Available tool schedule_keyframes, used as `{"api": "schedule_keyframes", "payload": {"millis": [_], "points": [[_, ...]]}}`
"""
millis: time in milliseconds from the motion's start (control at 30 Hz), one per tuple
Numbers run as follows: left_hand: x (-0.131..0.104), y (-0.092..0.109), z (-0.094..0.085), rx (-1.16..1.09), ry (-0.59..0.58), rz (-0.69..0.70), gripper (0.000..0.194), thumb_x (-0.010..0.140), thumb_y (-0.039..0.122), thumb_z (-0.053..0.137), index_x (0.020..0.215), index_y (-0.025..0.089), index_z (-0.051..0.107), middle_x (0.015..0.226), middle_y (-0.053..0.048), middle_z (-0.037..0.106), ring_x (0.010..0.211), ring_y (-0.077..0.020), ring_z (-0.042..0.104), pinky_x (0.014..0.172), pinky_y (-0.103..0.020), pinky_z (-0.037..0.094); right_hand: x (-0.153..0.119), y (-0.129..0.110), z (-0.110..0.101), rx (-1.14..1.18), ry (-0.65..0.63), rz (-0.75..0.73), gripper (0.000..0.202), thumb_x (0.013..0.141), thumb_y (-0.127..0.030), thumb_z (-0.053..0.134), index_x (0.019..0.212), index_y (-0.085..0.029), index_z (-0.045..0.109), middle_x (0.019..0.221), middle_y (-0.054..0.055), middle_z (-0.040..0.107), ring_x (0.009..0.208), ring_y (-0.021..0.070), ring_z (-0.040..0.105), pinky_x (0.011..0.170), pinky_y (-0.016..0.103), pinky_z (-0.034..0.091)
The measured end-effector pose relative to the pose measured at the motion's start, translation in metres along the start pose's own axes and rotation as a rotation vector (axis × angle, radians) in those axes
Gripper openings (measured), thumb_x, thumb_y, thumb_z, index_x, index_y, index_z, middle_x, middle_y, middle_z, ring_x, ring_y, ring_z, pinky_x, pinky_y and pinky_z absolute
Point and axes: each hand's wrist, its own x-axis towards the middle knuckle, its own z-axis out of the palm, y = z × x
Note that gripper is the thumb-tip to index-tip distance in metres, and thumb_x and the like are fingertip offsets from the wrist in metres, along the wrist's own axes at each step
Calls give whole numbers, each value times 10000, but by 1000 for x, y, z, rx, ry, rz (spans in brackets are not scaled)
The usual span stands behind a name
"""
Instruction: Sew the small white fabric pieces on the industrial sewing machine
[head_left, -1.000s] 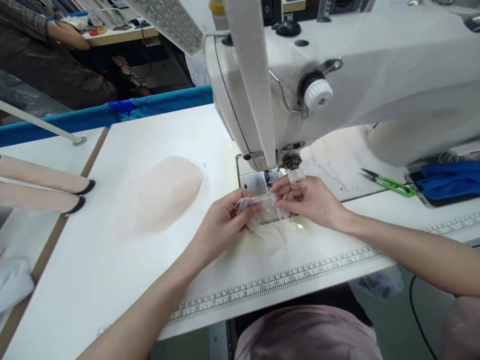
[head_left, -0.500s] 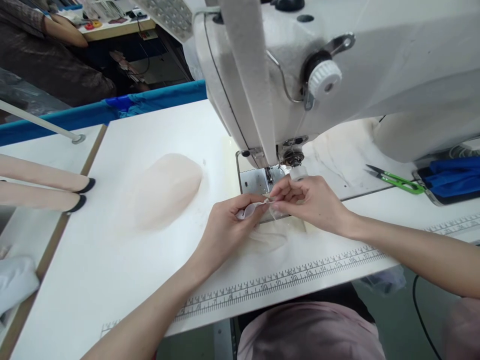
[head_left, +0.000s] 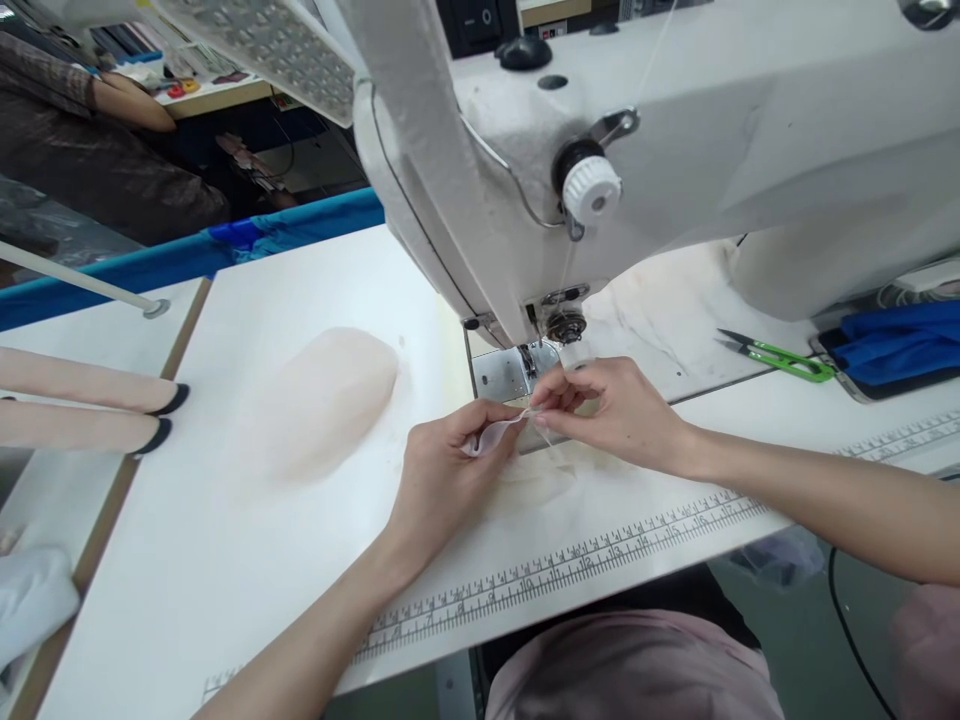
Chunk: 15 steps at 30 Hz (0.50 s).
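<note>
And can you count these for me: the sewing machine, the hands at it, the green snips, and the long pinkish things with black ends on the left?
Sewing machine: 1
Hands at it (left hand, right hand): 2
Green snips: 1
Long pinkish things with black ends: 2
Total: 6

Nos. 10–13 on tbl ruler (head_left: 559,570); "– 0" on blk switch (head_left: 480,24)

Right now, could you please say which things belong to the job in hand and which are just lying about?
In the job:
sheer white fabric, pinched by left hand and right hand
sewing machine

Apparently lying about:
green-handled thread snips
blue cloth
smartphone partly beneath it
</note>
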Motion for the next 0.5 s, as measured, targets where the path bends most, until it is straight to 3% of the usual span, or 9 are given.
{"api": "schedule_keyframes", "payload": {"millis": [500], "points": [[1,-1,2,1,32,61,91,851,279,624,819,222,688,628,65,684,534,-72,584,514,-169,430,1,4,1,-6,-12,-27,80,764,-136,664,830,-178,683,755,-23,682,684,87,629,657,213,536]]}}
